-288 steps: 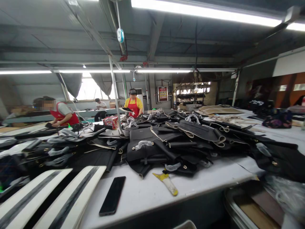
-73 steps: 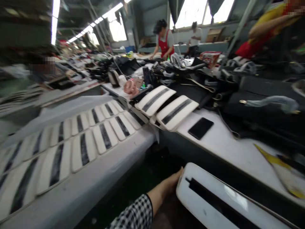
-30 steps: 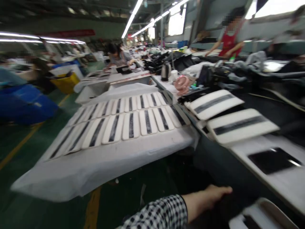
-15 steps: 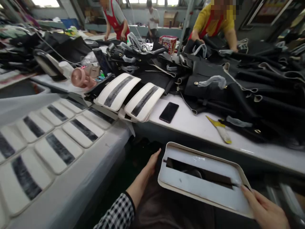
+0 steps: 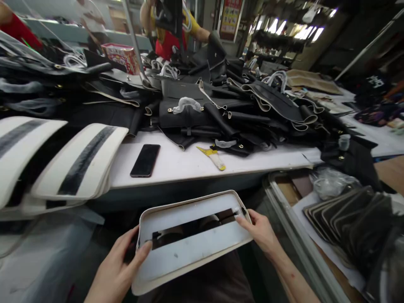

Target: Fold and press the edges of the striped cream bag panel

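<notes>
A shallow rectangular tray-like panel with rounded corners, a cream rim and a dark slot along its middle is held over my lap. My left hand grips its left end, thumb on the inner face. At the opposite end my right hand clasps the rim, thumb inside near the slot's end. Beyond it on the white table lie a black phone and a yellow-and-white pointed tool. Cream panels with a dark stripe are stacked at the left.
Black leather bag pieces with wrapped handles cover the back of the white table. A row of dark panels stands at the right beside a metal-edged frame. A co-worker in yellow and red handles black pieces behind.
My view has swung to the right. My left hand, free beside the panel before, now grips its left end. The panel has turned, its right end now higher; my right hand keeps its hold.
</notes>
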The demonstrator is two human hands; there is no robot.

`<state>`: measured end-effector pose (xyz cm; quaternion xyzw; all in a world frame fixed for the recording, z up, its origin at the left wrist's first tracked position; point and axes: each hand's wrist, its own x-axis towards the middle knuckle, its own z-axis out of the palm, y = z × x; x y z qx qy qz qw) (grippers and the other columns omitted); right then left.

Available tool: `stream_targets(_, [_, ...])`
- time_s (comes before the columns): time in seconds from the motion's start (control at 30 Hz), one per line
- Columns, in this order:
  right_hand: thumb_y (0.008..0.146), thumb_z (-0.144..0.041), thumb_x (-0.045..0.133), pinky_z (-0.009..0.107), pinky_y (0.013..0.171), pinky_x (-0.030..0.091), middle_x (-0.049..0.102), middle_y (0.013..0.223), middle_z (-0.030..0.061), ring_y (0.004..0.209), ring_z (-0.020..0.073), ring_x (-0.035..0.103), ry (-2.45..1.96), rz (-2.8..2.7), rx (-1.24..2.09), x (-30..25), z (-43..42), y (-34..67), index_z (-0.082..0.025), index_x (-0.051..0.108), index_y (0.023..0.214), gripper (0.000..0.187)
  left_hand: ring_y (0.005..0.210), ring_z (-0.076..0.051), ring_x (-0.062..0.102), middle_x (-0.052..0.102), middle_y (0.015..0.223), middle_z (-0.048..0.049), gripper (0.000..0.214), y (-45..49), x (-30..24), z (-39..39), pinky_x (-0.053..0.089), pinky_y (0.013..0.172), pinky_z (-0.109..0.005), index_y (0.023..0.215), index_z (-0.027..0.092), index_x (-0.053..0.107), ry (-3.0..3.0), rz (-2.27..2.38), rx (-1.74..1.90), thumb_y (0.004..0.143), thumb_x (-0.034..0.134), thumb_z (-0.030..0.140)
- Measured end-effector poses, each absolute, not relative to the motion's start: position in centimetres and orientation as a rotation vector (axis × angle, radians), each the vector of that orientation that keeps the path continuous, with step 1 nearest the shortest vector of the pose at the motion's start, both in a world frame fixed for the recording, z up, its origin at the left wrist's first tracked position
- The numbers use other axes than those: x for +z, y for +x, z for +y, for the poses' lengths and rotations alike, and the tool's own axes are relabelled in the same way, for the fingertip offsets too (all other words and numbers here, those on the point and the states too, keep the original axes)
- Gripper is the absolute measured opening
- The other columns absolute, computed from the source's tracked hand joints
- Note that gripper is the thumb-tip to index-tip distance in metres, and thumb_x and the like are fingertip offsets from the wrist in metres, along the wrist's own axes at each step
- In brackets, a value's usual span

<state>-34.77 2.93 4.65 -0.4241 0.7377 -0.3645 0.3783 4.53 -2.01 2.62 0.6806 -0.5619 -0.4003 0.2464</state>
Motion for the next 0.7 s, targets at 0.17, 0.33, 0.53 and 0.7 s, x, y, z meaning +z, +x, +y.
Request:
stream_targets(0.17, [0.085, -0.059, 0.051, 0.028, 0.052, 0.031, 0.051, 0.061, -0.0008, 0.06, 0.0165, 0.046, -1.257, 1.955, -0.751, 4.9, 1.5, -35.7, -0.017, 0.059, 0.07, 0.046, 0.086, -0.025, 0.064, 0.065, 0.117, -0.0059, 0.081, 4.5, 5.5, -4.4, 0.049, 0.079, -0.035, 0.128, 0.021, 0.055, 1.957, -1.855, -1.007, 0.073, 0.046, 0.08])
stream_targets(0.33, [0.091, -0.06, 0.04, 0.029, 0.051, 0.026, 0.044, 0.058, -0.002, 0.056, 0.0155, 0.042, -1.277, 1.899, -0.766, 5.4, 1.3, -35.5, -0.017, 0.055, 0.069, 0.051, 0.106, -0.027, 0.06, 0.068, 0.111, -0.0045, 0.054, 4.0, 6.6, -8.7, 0.043, 0.09, -0.033, 0.11, 0.024, 0.066, 1.827, -2.138, -0.987, 0.086, 0.039, 0.064])
stream_targets(0.53, [0.093, -0.06, 0.04, 0.028, 0.05, 0.025, 0.041, 0.056, -0.0031, 0.054, 0.0143, 0.041, -1.371, 1.998, -0.831, 5.5, 2.0, -34.7, -0.02, 0.045, 0.062, 0.051, 0.09, -0.025, 0.061, 0.068, 0.087, -0.0044, 0.047, 3.8, 6.0, -9.8, 0.041, 0.078, -0.031, 0.085, 0.023, 0.068, 1.793, -2.24, -1.014, 0.09, 0.033, 0.055])
stream_targets(0.7, [0.095, -0.059, 0.038, 0.029, 0.05, 0.024, 0.042, 0.053, -0.0032, 0.051, 0.0144, 0.044, -1.453, 2.057, -0.841, 5.7, 2.7, -34.2, -0.021, 0.043, 0.061, 0.051, 0.088, -0.024, 0.061, 0.067, 0.087, -0.0044, 0.047, 3.8, 5.0, -9.6, 0.041, 0.078, -0.031, 0.085, 0.022, 0.066, 1.78, -2.177, -1.066, 0.091, 0.033, 0.055])
